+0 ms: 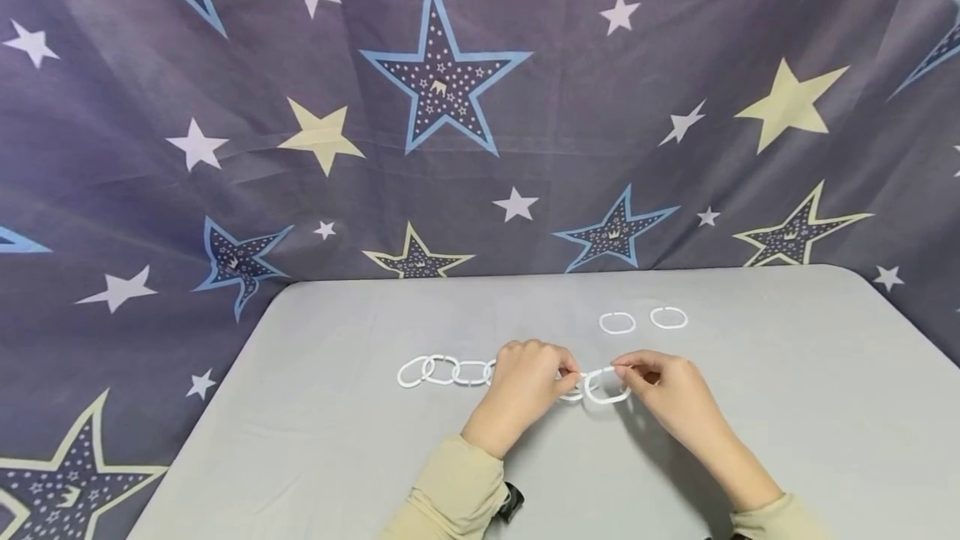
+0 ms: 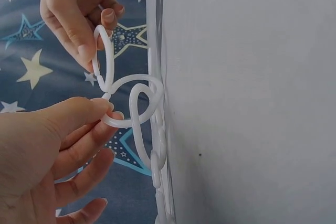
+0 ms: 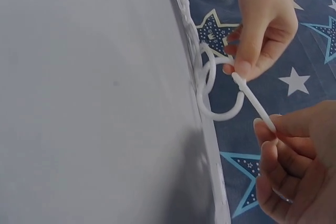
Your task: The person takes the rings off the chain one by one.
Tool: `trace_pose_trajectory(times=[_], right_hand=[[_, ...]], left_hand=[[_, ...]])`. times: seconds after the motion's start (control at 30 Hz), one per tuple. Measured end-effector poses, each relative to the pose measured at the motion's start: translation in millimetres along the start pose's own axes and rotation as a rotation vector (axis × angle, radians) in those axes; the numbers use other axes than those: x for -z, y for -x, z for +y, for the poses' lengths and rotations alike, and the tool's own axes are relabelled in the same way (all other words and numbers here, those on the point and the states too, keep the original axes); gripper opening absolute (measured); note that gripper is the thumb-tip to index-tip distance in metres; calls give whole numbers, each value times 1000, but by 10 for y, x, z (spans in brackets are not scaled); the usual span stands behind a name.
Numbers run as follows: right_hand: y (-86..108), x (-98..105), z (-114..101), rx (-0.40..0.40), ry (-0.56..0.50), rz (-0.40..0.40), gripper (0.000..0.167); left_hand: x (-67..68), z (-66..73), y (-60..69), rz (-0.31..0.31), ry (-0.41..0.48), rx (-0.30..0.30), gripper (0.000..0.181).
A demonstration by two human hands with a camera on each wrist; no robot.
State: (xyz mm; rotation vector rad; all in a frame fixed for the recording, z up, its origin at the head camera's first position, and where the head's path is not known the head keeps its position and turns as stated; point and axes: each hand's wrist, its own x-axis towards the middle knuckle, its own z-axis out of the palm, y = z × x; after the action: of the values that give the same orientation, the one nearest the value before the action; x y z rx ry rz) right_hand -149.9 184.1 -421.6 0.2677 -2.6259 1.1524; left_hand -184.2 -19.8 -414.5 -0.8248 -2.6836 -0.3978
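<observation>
A chain of white oval plastic links (image 1: 472, 362) stretches along the grey table, partly hidden behind my left hand (image 1: 528, 382). Thumb and index finger of that hand pinch the chain's end link (image 2: 136, 76), lifted up from the table, while its other fingers are spread. My right hand (image 1: 675, 394) pinches another white link (image 3: 257, 108) between thumb and fingers. In the left wrist view, this link meets the end link right by the left fingertips. Whether the two are hooked together I cannot tell.
Two separate white links, one (image 1: 617, 333) left of the other (image 1: 669, 327), lie farther back on the grey table (image 1: 300, 440). Behind the table hangs a dark curtain (image 1: 562, 107) patterned with stars. A black band (image 1: 511, 502) is at the left wrist.
</observation>
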Motion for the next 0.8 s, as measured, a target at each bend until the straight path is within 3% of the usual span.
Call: trace_pose_trajectory(times=[0.53,0.8], right_hand=[[-62,179,196,-1,36,53,11],[-83,291,288,-63,45,38,19]], left_hand=[[21,-17,26,9,-14,-6,4],[18,-13,14,13,-26,-2,4]])
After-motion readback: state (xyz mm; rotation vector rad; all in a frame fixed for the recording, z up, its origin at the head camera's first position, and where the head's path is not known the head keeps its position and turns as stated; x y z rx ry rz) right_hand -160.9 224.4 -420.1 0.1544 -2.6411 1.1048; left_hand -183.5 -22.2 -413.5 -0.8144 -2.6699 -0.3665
